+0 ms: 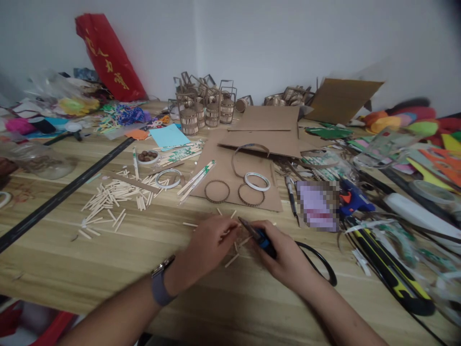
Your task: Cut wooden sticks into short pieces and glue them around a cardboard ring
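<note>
Plain wall [259,53] backs a pale wooden table [90,269], where several stick-sided baskets [189,122] stand, apparently finished. My right hand [283,254] grips a blue-handled tool [264,242]; my left hand [212,235] has its fingers drawn narrow near the tip, on what I cannot tell. Short sticks [232,260] lie loose around both; a stick pile [111,192] and two brown rings [217,203] look unassembled.

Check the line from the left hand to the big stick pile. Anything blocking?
Nothing visible blocks it. One loose stick lies on the table just beside the left hand, toward the stick pile; likely too low to obstruct.
</note>
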